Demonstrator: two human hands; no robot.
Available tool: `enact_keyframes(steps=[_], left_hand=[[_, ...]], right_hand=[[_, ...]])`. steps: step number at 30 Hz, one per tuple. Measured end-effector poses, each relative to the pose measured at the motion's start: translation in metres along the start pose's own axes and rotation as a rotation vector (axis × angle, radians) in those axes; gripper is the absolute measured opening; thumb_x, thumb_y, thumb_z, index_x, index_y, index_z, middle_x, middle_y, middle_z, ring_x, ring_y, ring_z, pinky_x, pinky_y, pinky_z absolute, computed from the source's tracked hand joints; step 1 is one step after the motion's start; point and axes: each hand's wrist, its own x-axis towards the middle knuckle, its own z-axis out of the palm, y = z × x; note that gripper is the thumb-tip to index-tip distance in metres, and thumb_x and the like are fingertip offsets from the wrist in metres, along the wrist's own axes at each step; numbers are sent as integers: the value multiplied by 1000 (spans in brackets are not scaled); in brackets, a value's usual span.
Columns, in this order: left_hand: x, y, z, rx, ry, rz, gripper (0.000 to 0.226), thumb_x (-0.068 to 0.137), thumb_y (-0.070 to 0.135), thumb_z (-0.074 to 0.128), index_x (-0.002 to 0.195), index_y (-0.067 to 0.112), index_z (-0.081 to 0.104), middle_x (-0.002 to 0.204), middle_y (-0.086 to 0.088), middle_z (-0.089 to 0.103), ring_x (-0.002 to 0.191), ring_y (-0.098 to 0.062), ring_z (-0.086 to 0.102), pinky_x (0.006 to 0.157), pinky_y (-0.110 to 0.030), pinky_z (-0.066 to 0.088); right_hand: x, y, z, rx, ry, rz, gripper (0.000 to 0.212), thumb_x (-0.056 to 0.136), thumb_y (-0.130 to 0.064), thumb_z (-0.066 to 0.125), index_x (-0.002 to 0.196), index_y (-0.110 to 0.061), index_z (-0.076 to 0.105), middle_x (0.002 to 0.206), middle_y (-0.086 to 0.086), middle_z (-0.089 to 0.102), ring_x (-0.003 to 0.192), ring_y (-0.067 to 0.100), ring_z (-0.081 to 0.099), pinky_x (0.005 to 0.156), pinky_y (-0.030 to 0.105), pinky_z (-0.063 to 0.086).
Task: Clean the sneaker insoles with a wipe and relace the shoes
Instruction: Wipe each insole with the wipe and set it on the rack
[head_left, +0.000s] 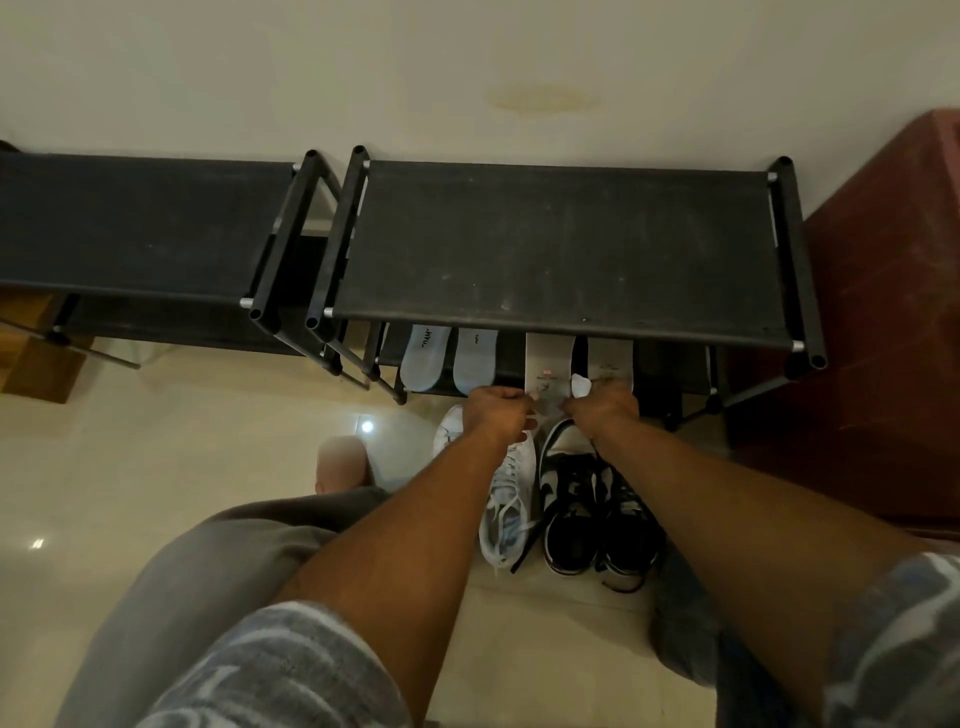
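The beige insole (548, 370) stands on end against the lower shelf of the black shoe rack (561, 244), just above the centre of the frame, with its lower end between the two hands. The left hand (496, 410) has its fingers curled in on that lower end. It looks like a pinch, though the back of the hand hides the fingertips. The right hand (605, 408) is also closed, its fingers clamped on a bunched white wipe (581, 385) that pokes out above the knuckles and touches the insole's right edge.

A second beige insole (610, 366) leans just to the right. Two pale blue-grey insoles (423, 361) lean side by side to the left, all under the rack's top shelf.

Below the hands, on the glossy cream floor (156, 441), lies a white sneaker (511, 499) with loose laces. Just beside it on the right is a pair of black-and-white sneakers (569, 499), and a black lace (523, 545) trails between them. The toe of another white sneaker (449, 426) shows beside the left wrist.

A second black rack (130, 223) fills the upper left of the frame. A red-brown cabinet (883, 312) stands along the right edge.
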Motion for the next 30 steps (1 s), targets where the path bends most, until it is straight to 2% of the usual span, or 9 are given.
enact_keyframes(steps=[2, 5, 11, 14, 16, 18, 21, 25, 30], left_hand=[[2, -2, -1, -25, 1, -8, 22, 98, 18, 78, 117, 9, 74, 100, -9, 79, 74, -16, 76, 60, -27, 57], [6, -2, -2, -72, 6, -33, 17, 99, 14, 75, 115, 9, 74, 98, -9, 79, 76, -17, 76, 63, -27, 56], [10, -3, -2, -105, -19, -70, 19, 100, 16, 74, 117, 8, 74, 96, -7, 79, 78, -16, 74, 63, -26, 54], [15, -7, 0, -115, -21, -77, 19, 100, 17, 75, 117, 8, 75, 96, -6, 78, 77, -14, 73, 64, -26, 54], [18, -10, 0, -112, -17, -71, 12, 100, 18, 75, 110, 11, 75, 97, -6, 78, 76, -14, 72, 65, -26, 55], [19, -11, 1, -119, -15, -61, 6, 100, 18, 74, 103, 13, 75, 99, -7, 78, 77, -15, 71, 67, -26, 55], [18, -10, 3, -126, -15, -48, 12, 102, 18, 72, 111, 11, 73, 101, -8, 77, 78, -14, 71, 68, -26, 55], [16, -8, 6, -131, 5, -41, 22, 101, 19, 74, 120, 7, 73, 103, -8, 78, 78, -14, 73, 65, -26, 55], [15, -10, 7, -142, 3, -46, 26, 102, 18, 72, 125, 7, 71, 102, -6, 77, 81, -15, 73, 66, -27, 54]], right_hand=[[3, 0, 3, 44, 12, 13, 57, 88, -33, 83, 133, -5, 62, 131, 15, 66, 116, 31, 65, 94, 36, 56], [7, -5, 6, 80, 26, 14, 51, 91, -31, 80, 131, -4, 63, 128, 15, 68, 106, 29, 66, 85, 32, 54], [16, -8, 21, 100, 36, -7, 45, 94, -36, 77, 126, -6, 67, 126, 14, 70, 111, 31, 67, 88, 33, 54], [17, -9, 25, 16, 47, -17, 42, 97, -40, 72, 122, -7, 69, 121, 14, 70, 108, 30, 67, 77, 29, 46], [19, -8, 28, 8, 56, -8, 42, 98, -41, 69, 121, -6, 69, 121, 15, 70, 107, 30, 67, 75, 29, 44], [21, -5, 31, 34, 74, 4, 44, 98, -42, 68, 122, -5, 68, 123, 16, 70, 109, 33, 68, 79, 32, 50], [24, -3, 34, 75, 96, 22, 46, 97, -44, 70, 119, -4, 68, 122, 17, 71, 109, 34, 68, 87, 36, 55], [23, -4, 34, 146, 113, 31, 51, 96, -46, 71, 124, -3, 66, 122, 17, 70, 110, 33, 67, 82, 32, 50], [22, 0, 33, 208, 101, 7, 50, 95, -47, 72, 120, -3, 69, 118, 16, 71, 108, 32, 68, 85, 34, 54]])
